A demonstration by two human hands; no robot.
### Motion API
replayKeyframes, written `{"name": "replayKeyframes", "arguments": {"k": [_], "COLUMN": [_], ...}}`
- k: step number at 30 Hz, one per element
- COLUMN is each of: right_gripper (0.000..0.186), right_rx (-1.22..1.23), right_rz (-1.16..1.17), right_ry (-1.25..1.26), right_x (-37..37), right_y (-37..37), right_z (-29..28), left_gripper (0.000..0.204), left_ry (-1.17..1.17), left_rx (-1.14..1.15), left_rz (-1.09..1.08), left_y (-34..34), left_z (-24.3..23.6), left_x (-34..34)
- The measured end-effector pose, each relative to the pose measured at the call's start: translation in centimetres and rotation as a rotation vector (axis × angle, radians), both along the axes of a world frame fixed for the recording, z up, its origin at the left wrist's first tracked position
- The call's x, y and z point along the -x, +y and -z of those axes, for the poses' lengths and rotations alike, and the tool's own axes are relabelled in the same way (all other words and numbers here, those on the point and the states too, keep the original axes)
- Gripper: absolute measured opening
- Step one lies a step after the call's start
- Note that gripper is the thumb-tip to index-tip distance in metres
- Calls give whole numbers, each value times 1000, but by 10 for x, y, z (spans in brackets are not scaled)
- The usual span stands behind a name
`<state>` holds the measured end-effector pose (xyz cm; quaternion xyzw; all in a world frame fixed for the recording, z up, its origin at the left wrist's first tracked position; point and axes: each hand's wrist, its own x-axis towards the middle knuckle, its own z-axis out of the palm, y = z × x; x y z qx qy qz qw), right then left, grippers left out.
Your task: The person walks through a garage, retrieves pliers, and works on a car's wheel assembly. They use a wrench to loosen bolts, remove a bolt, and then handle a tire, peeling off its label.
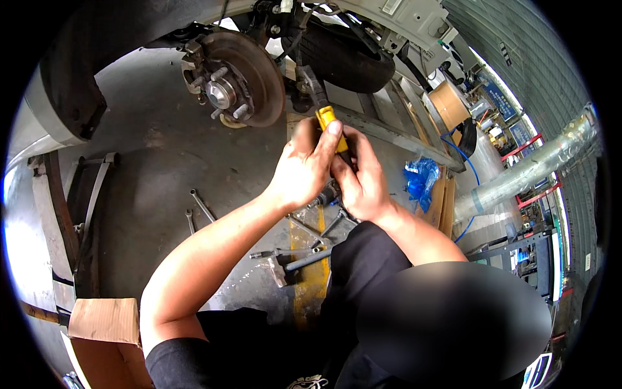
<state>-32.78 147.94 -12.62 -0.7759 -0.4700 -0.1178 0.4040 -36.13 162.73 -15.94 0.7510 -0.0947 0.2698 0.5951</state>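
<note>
In front of me, at the centre, both hands are closed round a slim yellow-and-black tool [326, 117] with a grey end pointing up and away; its exact kind is hard to make out. My left hand [301, 165] grips it with the thumb along the yellow part. Close beside it, my right hand [364, 178] has its fingers curled round the lower black part. Beyond my left hand sits a rusty brake disc [259, 78] with a bare wheel hub [221, 94] and its studs exposed.
A hammer [304, 260] and several wrenches [204, 205] lie on the floor below my arms. A tyre [337, 55] is behind the disc. Blue plastic wrapping [421, 181] lies at the right. An open cardboard box [103, 321] stands lower left, near a metal stand [91, 188].
</note>
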Motion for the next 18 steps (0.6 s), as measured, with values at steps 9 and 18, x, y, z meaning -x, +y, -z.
{"name": "replayKeyframes", "arguments": {"k": [9,18], "right_gripper": [48,48], "right_rx": [-30,74], "right_rz": [130,62], "right_ry": [230,39], "right_x": [-15,-28], "right_y": [-1,-5], "right_z": [15,34], "left_gripper": [32,28], "left_ry": [-105,-109], "left_rx": [725,813], "left_rz": [-340,-389], "left_y": [59,77], "left_z": [13,4], "left_x": [-16,-15]}}
